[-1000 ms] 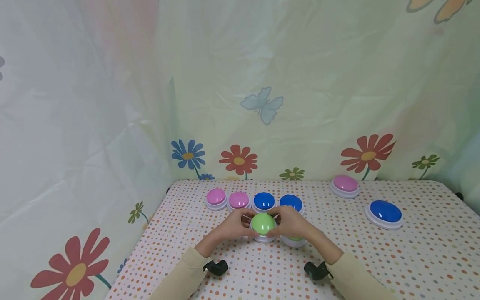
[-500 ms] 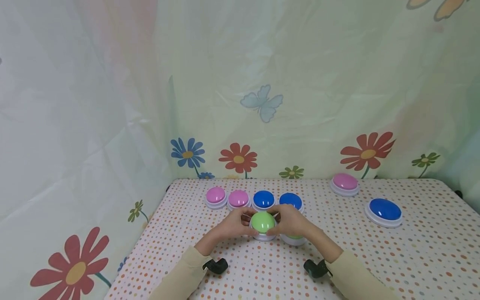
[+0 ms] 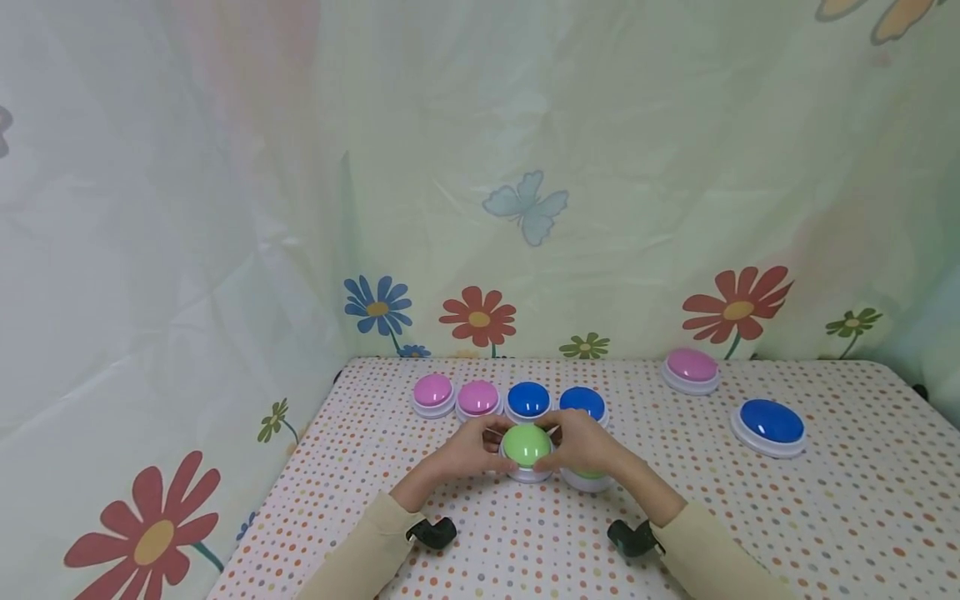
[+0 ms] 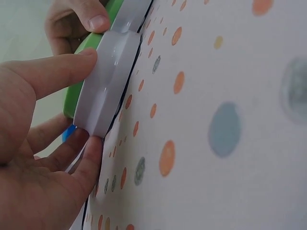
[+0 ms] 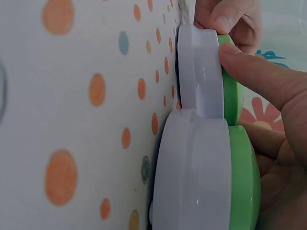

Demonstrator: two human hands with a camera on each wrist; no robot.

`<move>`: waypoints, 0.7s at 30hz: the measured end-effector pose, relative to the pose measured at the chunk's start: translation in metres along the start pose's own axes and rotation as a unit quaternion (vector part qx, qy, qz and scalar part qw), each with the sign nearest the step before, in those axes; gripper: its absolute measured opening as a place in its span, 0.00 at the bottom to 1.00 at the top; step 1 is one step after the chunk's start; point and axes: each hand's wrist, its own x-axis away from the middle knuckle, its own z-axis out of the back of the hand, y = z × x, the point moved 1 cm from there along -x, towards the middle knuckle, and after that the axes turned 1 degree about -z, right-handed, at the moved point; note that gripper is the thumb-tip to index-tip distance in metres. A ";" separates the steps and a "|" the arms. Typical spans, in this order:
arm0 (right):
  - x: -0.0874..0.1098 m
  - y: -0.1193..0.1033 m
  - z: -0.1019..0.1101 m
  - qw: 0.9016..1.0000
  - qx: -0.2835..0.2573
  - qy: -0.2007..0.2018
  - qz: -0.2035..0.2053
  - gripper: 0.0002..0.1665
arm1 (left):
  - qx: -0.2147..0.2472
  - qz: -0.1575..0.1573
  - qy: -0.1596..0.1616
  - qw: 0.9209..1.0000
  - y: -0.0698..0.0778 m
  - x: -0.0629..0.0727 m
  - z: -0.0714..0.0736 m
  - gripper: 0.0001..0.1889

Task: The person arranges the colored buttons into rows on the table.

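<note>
1. Pale, creased sheeting (image 3: 420, 108) covers the back and the left side, printed with flowers (image 3: 478, 319) and a light-blue butterfly (image 3: 536, 227).
2. Before it stretches the table (image 3: 517, 550), its white covering scattered with orange, grey and yellow dots.
3. A left sleeve (image 3: 360, 546) and right sleeve (image 3: 708, 550), both beige, reach over it.
4. The left hand (image 3: 467, 450) and right hand (image 3: 581, 443) together grip one green button, thumbs and fingers curled about opposite sides.
5. That green button (image 3: 527, 446), white-based, sits mid-table; a second green button (image 5: 201, 182) lies just beside, under the right hand.
6. Behind: two pink buttons (image 3: 432, 390), two blue buttons (image 3: 528, 399); farther right, another pink (image 3: 692, 365) and blue (image 3: 769, 421).
</note>
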 end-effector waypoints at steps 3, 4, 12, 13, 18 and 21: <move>0.000 -0.001 0.001 1.000 0.001 -0.003 -0.002 0.39 | 0.003 0.000 -0.002 1.000 -0.001 -0.001 0.000 0.29; 0.000 -0.001 0.001 1.000 0.000 -0.005 -0.002 0.39 | 0.004 0.001 -0.002 1.000 -0.001 -0.001 0.000 0.29; 0.006 -0.001 0.033 0.998 -0.022 0.020 0.052 0.39 | 0.015 0.053 0.019 0.998 0.012 0.006 0.012 0.37; 0.008 0.000 0.041 0.998 -0.031 0.030 0.055 0.37 | 0.018 0.054 0.025 0.998 0.015 0.006 0.016 0.36; 0.014 0.014 0.080 0.995 -0.053 0.067 0.055 0.31 | 0.024 0.042 0.049 0.998 0.030 0.001 0.035 0.29; 0.018 0.028 0.103 0.996 -0.058 0.068 0.026 0.32 | 0.016 0.035 0.049 0.998 0.042 -0.010 0.042 0.25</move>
